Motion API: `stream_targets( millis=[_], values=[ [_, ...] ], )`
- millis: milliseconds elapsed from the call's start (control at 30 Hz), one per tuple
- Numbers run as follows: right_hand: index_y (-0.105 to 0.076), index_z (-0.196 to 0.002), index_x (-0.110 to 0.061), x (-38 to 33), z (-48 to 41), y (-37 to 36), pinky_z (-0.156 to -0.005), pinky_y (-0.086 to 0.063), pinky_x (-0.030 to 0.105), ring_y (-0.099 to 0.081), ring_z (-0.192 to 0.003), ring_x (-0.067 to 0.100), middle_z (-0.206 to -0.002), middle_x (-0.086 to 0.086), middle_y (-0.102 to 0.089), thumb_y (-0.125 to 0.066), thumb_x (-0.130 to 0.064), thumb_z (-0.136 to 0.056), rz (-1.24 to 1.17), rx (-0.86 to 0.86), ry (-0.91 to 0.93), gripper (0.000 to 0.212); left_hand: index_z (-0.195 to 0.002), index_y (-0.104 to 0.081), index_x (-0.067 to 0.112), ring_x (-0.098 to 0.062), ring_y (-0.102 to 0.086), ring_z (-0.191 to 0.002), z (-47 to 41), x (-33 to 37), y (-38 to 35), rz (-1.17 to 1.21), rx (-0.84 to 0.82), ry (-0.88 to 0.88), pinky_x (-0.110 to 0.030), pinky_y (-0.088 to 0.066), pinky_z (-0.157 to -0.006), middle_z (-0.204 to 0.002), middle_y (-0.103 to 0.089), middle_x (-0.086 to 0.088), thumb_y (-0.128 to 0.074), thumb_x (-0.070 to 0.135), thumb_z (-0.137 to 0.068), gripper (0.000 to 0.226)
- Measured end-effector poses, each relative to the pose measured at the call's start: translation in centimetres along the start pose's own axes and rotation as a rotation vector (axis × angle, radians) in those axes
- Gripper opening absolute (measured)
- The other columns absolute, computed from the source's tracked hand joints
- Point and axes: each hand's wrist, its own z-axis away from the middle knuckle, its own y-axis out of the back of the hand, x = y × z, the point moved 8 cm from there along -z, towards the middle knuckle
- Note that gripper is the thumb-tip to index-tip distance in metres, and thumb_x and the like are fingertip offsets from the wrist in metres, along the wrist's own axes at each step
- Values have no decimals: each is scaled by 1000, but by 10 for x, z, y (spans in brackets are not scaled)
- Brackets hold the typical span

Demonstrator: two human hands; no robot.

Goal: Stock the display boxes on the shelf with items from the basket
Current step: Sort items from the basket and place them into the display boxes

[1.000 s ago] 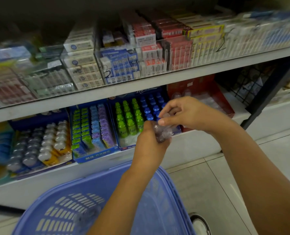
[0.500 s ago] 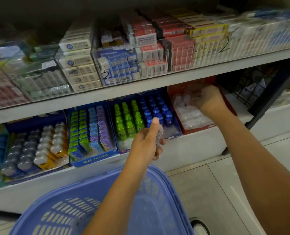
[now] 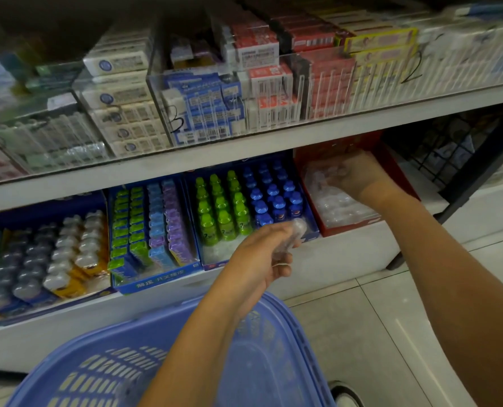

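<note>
At centre frame we see the left hand (image 3: 262, 254) held in front of the lower shelf (image 3: 347, 254), its fingers (image 3: 279, 271) curled shut around a few small clear plastic-wrapped items (image 3: 295, 233) that poke out past the thumb, just in front of the blue cardboard display box of green and blue bottles (image 3: 244, 201). The left forearm rises from the bottom of the frame, crossing over the lilac-blue slotted plastic basket (image 3: 273, 348) at lower centre, wrist slightly bent toward the shelf. At right of centre, the right hand (image 3: 359, 177) reaches palm-down into the red cardboard display box (image 3: 391, 168), resting over the rows of clear wrapped items (image 3: 341, 210) already packed there; motion blur keeps us from telling whether its fingers are together or apart, or whether they hold anything. The right arm stretches diagonally from the lower right corner up to that box. To the left along the same shelf sit a blue box of green, blue and purple packs (image 3: 153, 224) and a tray of white-capped bottles (image 3: 53, 254).
</note>
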Motion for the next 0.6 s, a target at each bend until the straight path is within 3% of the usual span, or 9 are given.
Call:
stream_targets(
  millis=[100,167,267,333,400,433,500,533,600],
  values=[
    [-71,-107,-18,6,0,-7,-67,-34,-6,-55,-82,4,-91,-10,-61,-71,-7,-81,33,-32,-11,28,-102,-68,17,-6,-55,-65,-1,5,3,-61,-14,-81,-18,-47,-57,-84,-63,1,-71,22,-79,24],
    [-70,-109,-21,7,1,-9,-78,-43,9,-59,-89,8,-96,-7,-66,-71,-9,-81,17,-62,-16,30,-102,-69,17,-3,-58,-67,-2,10,7,-73,20,-126,-17,-49,-62,-81,-65,7,-73,17,-79,23],
    [-69,-113,-15,2,5,-11,-87,-43,14,-63,-102,16,-109,4,-69,-69,-6,-83,19,-116,-39,31,-106,-69,17,0,-64,-74,2,21,9,-114,68,-199,-14,-50,-67,-94,-71,6,-75,12,-77,30],
    [-67,-117,-13,-8,6,-7,-92,-41,16,-59,-112,24,-119,10,-65,-64,-7,-88,145,-108,-27,30,-107,-69,19,1,-66,-80,6,29,8,-180,95,-259,-13,-52,-70,-100,-72,4,-76,8,-76,34],
    [-66,-117,-11,-28,11,8,-96,-46,31,-58,-110,29,-118,16,-63,-60,-12,-90,275,-58,-7,28,-109,-68,20,-4,-66,-84,8,34,8,-278,138,-298,-17,-54,-77,-101,-71,3,-77,6,-74,38],
    [-68,-111,-11,-38,16,14,-91,-49,33,-62,-101,24,-109,15,-67,-63,-17,-88,237,-66,8,24,-110,-67,19,-7,-66,-85,9,37,8,-327,163,-317,-19,-54,-80,-101,-70,2,-77,5,-74,40],
    [-71,-95,-28,-68,37,16,-75,-53,15,-65,-81,2,-87,-1,-71,-74,-29,-78,-4,-215,87,17,-111,-64,20,-7,-64,-84,10,44,8,-445,216,-368,-19,-53,-78,-97,-68,4,-79,7,-74,42],
    [-70,-93,-34,-83,50,11,-70,-51,9,-64,-78,-4,-85,-9,-70,-77,-35,-74,-69,-332,126,21,-110,-63,21,-6,-63,-84,10,49,7,-506,242,-402,-18,-53,-76,-96,-68,5,-79,10,-74,41],
    [-68,-97,-34,-98,69,1,-72,-54,12,-65,-80,-2,-90,-11,-69,-80,-39,-68,-66,-445,146,32,-110,-61,21,-7,-64,-84,10,58,1,-585,288,-473,-23,-55,-74,-96,-68,4,-79,14,-75,40]
  ],
)
